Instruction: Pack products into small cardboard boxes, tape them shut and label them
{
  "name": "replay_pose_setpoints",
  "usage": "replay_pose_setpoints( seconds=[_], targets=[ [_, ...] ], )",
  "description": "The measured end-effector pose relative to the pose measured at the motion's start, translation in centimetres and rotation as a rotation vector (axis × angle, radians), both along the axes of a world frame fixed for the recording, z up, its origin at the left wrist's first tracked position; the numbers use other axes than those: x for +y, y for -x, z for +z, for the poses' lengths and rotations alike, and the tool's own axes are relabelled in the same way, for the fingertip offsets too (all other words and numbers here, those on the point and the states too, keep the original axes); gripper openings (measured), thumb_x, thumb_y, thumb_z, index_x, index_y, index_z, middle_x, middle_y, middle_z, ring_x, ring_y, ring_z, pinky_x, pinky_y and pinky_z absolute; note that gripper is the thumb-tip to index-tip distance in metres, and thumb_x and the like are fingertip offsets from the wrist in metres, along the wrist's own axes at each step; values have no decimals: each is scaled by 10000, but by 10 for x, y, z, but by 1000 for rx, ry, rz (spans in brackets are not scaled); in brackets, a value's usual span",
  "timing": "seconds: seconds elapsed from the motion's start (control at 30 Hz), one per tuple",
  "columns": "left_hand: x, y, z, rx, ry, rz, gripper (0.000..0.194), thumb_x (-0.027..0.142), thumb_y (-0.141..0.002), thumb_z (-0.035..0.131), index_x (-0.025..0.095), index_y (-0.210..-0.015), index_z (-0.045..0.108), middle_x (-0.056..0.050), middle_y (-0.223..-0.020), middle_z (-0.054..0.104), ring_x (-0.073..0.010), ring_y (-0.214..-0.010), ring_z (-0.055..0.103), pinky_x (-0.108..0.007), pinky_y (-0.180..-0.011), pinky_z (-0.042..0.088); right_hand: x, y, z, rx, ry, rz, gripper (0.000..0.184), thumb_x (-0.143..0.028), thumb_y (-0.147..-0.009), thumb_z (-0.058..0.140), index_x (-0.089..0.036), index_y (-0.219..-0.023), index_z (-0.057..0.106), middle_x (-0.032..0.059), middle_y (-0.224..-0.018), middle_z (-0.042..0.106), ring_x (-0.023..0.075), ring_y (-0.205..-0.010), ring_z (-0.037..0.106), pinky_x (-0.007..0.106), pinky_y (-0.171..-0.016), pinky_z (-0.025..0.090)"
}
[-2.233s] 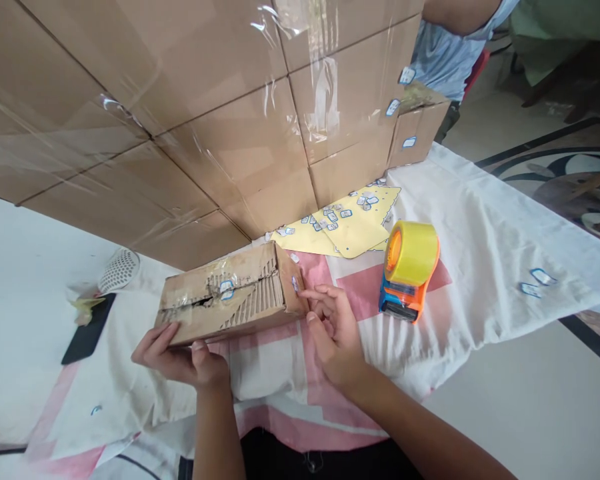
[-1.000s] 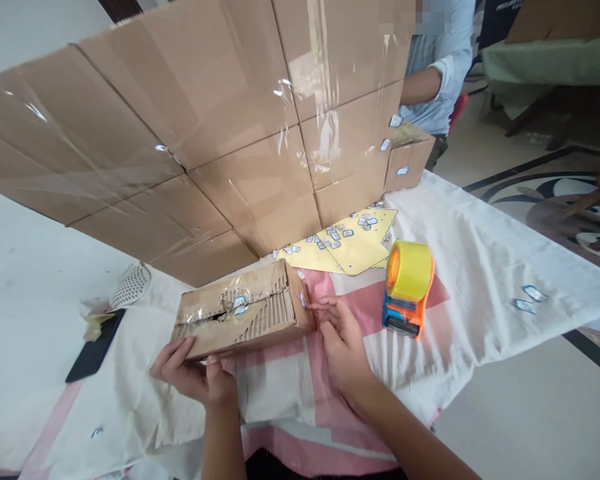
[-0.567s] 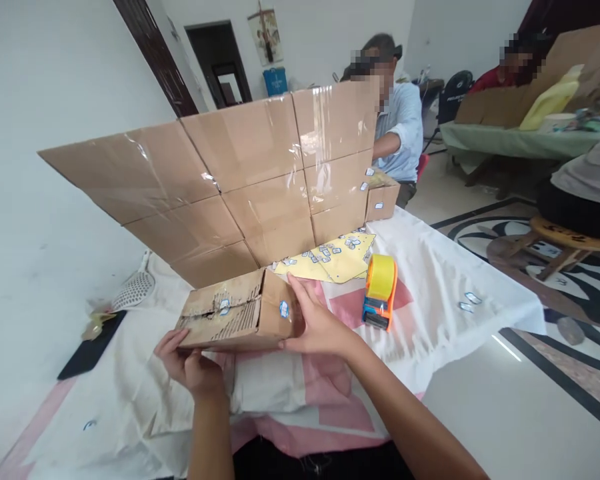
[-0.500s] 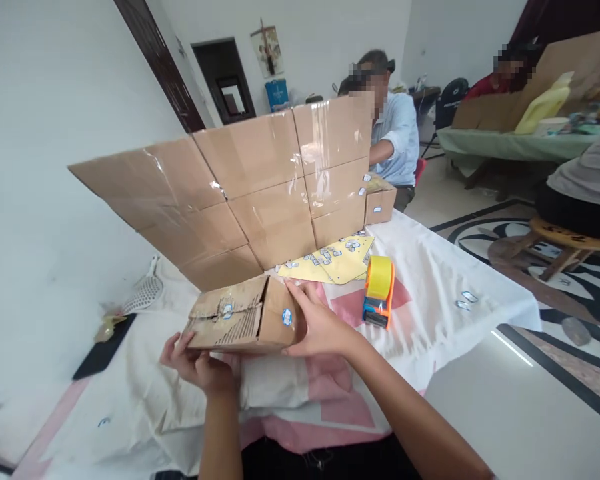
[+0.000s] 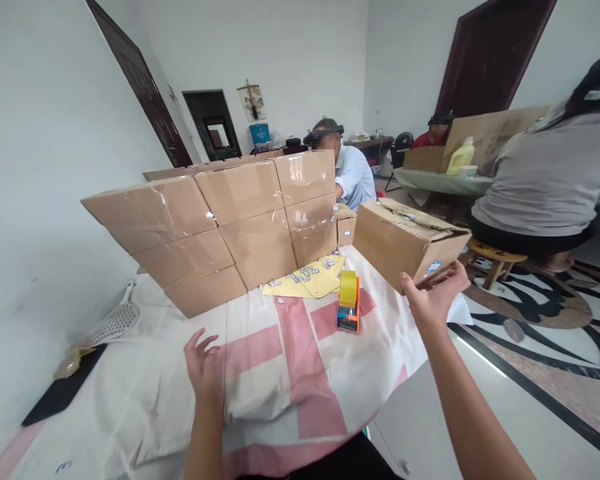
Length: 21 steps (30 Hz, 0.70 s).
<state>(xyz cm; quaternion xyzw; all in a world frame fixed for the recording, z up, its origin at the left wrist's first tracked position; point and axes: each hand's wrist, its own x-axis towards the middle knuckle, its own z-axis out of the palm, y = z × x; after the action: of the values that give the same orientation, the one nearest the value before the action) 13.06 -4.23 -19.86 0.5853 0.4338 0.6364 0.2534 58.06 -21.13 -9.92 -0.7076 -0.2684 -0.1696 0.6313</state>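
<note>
My right hand [image 5: 436, 293] grips a cardboard box [image 5: 390, 241] by its near end, at the right side of the table. The box has a torn, ridged top and a small blue-and-white sticker on its end. Above the cloth on the left, my left hand [image 5: 203, 360] holds nothing, its fingers apart and slightly curled. Between the hands a tape dispenser [image 5: 349, 303] with a yellow roll and orange frame stands on the cloth. Behind it lies a yellow sheet [image 5: 305, 277] scattered with small stickers.
A wall of stacked, taped cardboard boxes [image 5: 255, 230] stands across the table. A smaller box [image 5: 346, 230] sits at its right end. On the left are a white racket [image 5: 117, 319] and a dark flat object [image 5: 65, 387]. A person in light blue [image 5: 355, 175] sits beyond; another sits at right.
The cardboard box has moved from in front of me to the right, carried by my right hand. My left hand has let go of it. The view has shifted too.
</note>
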Motion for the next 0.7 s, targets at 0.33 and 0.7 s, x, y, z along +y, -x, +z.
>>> replay_pose_setpoints(
  seconds=[0.33, 0.7],
  targets=[
    [3, -11, -11, 617, 72, -303, 321, 441, -889, 604, 264, -1130, 722, -107, -1264, 672, -304, -1228, 617, -515, -1038, 524, 124, -67, -56, 104, 657, -15, 1076, -651, -651, 778, -114, -1436, 275, 262, -1380, 477, 439, -1300, 503, 532, -1043, 430],
    [5, -4, -17, 722, -46, -190, 230, 392, -924, 584, 305, -1094, 712, -75, -1206, 705, -287, -1124, 676, -463, -930, 573, 175, -83, -75, 47, 843, -25, 1327, -694, -720, 750, -51, -1600, -7, 322, -1535, 384, 427, -1395, 390, 540, -1111, 295]
  ],
)
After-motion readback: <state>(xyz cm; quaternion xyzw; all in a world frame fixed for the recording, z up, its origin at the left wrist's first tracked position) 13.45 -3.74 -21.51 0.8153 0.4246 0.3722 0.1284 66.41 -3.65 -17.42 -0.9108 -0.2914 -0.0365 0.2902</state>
